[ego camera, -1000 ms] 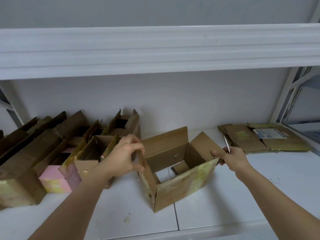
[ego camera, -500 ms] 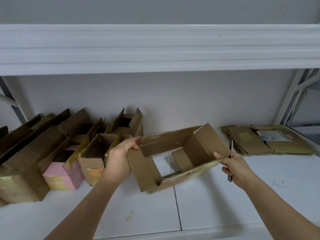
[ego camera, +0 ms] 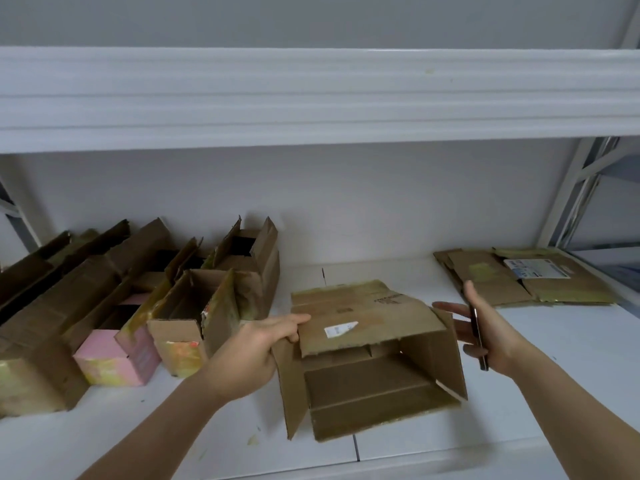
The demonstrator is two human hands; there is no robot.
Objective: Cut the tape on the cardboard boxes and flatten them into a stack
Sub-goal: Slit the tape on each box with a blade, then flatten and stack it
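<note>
Left hand (ego camera: 252, 355) fingers are gripping the box (ego camera: 367, 358) edge, skewing it flat; I'm keeping my right hand (ego camera: 485, 334) splayed, thumb pinning the cutter (ego camera: 478, 337).

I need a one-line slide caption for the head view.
Left hand grips a half-collapsed box; right hand holds a cutter.

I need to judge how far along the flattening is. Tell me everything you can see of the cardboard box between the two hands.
The cardboard box is plain brown, worn, with yellowish tape traces along its edges and a small white label on its top panel. It is half collapsed and skewed, its open end facing the camera, flaps hanging loose. It rests on the white shelf. The left hand grips its left edge; the right hand, holding a thin dark tool, is beside its right side.
</note>
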